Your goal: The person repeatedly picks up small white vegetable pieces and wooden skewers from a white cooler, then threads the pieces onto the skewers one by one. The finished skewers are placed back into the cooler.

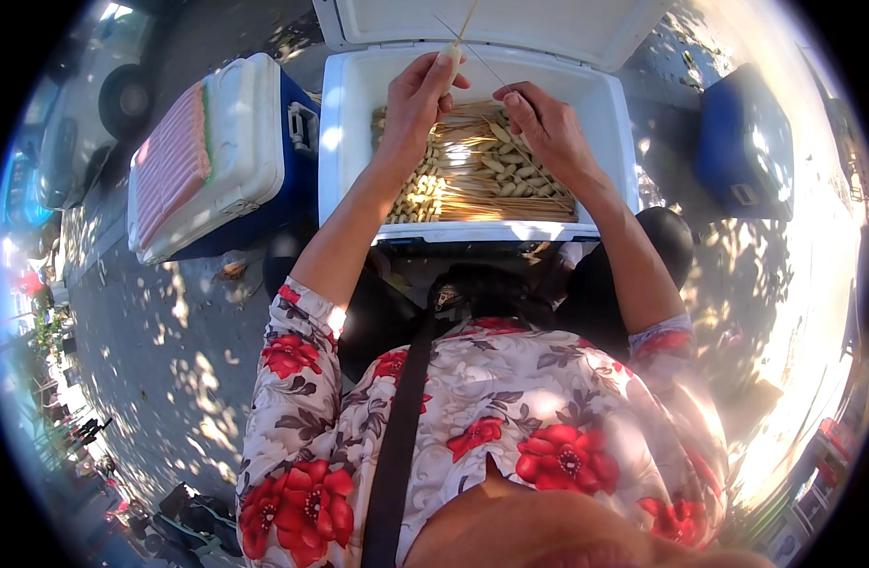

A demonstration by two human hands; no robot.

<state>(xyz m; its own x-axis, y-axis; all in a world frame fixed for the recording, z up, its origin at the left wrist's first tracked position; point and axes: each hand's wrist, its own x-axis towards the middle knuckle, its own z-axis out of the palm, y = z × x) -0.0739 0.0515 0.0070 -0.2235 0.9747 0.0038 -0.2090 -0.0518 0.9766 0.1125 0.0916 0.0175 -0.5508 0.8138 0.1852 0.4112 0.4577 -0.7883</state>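
My left hand (427, 89) grips a pale, oval piece of food (451, 60) on a thin wooden stick that points away from me. My right hand (530, 113) pinches a long thin rod (480, 58), whose far part crosses close to the stick; whether they touch I cannot tell. Both hands are above an open white-lined cooler box (331, 142). Inside it lie many similar pale skewered pieces (512, 167) at the right and more at the left (420, 192), their sticks (509, 206) running across the middle.
The cooler's lid (491, 25) stands raised at its far side. To the left is a closed blue-and-white cooler (257, 142) with a folded pink cloth (171, 160) on top. Another blue cooler (743, 142) stands at the right. A wheel (125, 92) shows at the upper left.
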